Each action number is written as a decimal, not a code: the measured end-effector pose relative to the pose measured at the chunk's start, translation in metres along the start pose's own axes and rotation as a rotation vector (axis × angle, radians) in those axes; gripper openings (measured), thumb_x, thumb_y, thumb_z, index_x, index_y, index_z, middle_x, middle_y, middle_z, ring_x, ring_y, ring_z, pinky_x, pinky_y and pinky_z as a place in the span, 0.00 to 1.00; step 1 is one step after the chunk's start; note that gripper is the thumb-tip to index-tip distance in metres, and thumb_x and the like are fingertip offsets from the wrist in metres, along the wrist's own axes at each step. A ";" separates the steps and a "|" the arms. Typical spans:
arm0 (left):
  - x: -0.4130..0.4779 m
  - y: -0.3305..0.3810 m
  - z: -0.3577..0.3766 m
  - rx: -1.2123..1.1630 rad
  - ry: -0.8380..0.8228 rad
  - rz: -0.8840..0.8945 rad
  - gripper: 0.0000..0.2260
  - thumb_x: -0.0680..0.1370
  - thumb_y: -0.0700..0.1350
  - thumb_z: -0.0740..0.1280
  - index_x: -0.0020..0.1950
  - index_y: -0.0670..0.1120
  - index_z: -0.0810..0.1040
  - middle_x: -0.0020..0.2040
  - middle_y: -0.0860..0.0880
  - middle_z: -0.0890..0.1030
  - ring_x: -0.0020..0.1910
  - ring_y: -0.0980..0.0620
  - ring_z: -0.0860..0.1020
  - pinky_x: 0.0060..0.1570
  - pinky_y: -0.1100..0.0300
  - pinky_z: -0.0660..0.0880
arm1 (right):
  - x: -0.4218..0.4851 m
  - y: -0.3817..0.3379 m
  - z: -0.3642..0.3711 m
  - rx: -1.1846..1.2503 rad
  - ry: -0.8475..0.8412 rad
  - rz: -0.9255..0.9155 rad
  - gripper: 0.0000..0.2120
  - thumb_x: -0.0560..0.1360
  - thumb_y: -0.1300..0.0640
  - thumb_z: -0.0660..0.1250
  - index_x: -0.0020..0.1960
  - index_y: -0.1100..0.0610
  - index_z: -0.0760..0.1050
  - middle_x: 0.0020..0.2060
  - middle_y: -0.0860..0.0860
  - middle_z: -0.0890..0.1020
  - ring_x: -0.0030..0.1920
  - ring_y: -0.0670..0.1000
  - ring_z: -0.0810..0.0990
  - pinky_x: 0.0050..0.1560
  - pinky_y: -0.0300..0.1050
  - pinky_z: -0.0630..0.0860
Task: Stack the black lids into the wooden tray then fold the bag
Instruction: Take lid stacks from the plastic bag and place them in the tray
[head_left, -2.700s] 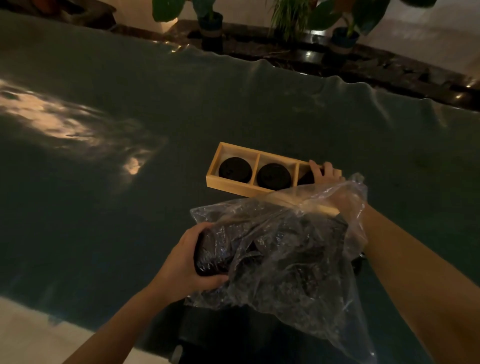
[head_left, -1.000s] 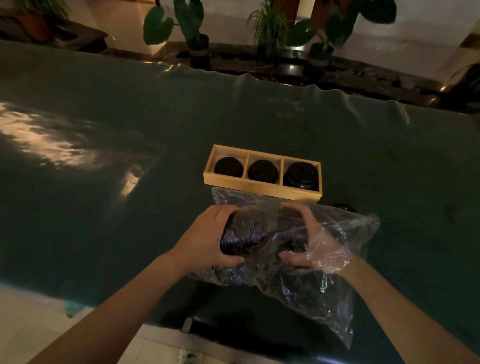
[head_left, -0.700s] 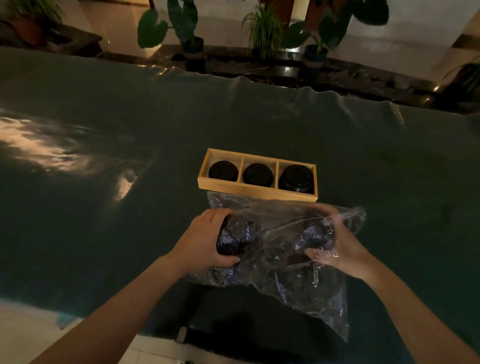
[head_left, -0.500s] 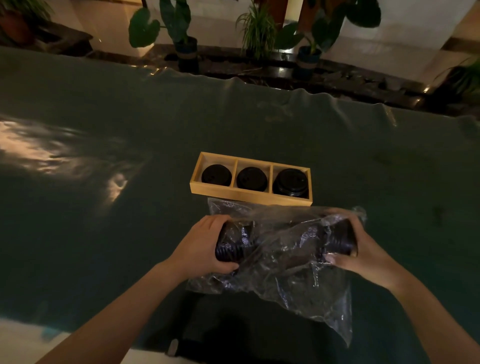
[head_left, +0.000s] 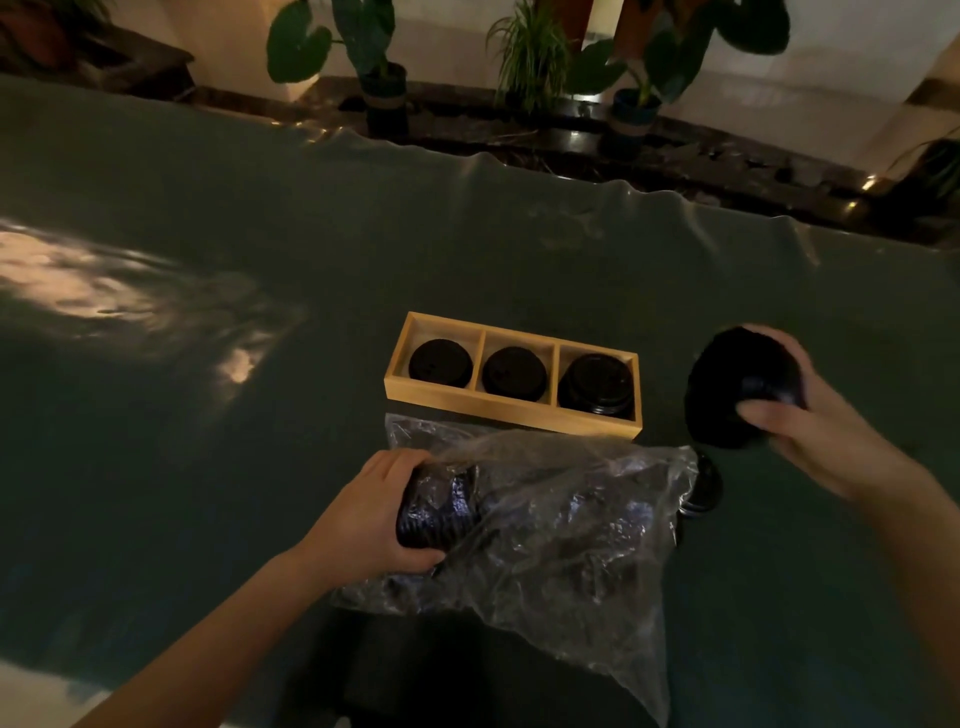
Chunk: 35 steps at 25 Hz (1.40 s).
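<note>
Tray (head_left: 511, 410): lids in all three slots.
Right hand (head_left: 810, 431): I grip lids (head_left: 743, 387), tray's 3 o'clock.
Left hand (head_left: 374, 514): clamps bag (head_left: 561, 525), unfolded.

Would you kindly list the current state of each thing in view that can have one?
wooden tray: upright on the table, one lid stack in each of three compartments.
plastic bag: crumpled, unfolded, lids inside.
left hand: gripping a lid stack through the bag.
right hand: holding a stack of black lids in the air, right of the tray.
loose lid: on the table by the bag.
</note>
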<state>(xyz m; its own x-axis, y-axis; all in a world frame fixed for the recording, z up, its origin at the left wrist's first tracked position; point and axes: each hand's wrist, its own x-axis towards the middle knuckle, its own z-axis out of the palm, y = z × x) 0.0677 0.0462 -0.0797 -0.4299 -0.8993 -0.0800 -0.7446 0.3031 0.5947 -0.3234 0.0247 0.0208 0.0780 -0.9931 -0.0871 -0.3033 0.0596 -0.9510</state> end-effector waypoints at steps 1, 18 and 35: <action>-0.001 -0.001 0.000 -0.010 -0.003 -0.004 0.40 0.58 0.60 0.75 0.65 0.54 0.62 0.53 0.64 0.62 0.55 0.61 0.64 0.55 0.66 0.63 | 0.022 -0.006 0.006 -0.117 -0.020 0.019 0.35 0.63 0.66 0.75 0.56 0.32 0.67 0.54 0.42 0.75 0.54 0.45 0.76 0.46 0.34 0.78; -0.011 -0.014 -0.001 -0.106 0.048 -0.039 0.39 0.60 0.56 0.77 0.66 0.51 0.62 0.57 0.61 0.63 0.58 0.60 0.64 0.58 0.67 0.63 | 0.186 0.070 0.172 -1.102 -0.393 0.033 0.41 0.75 0.37 0.59 0.76 0.48 0.37 0.77 0.54 0.38 0.75 0.64 0.49 0.72 0.62 0.52; -0.018 -0.025 0.016 -0.071 0.071 -0.046 0.39 0.60 0.55 0.77 0.66 0.51 0.63 0.56 0.61 0.62 0.58 0.59 0.64 0.56 0.67 0.61 | 0.181 0.050 0.159 -0.700 -0.229 -0.002 0.34 0.77 0.40 0.57 0.76 0.52 0.49 0.78 0.50 0.48 0.77 0.54 0.45 0.74 0.62 0.46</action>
<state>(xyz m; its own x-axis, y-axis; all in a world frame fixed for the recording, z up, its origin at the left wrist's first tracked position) 0.0862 0.0598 -0.1060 -0.3568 -0.9327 -0.0527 -0.7236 0.2402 0.6470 -0.1732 -0.1363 -0.0900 0.2528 -0.9427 -0.2180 -0.8321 -0.0968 -0.5462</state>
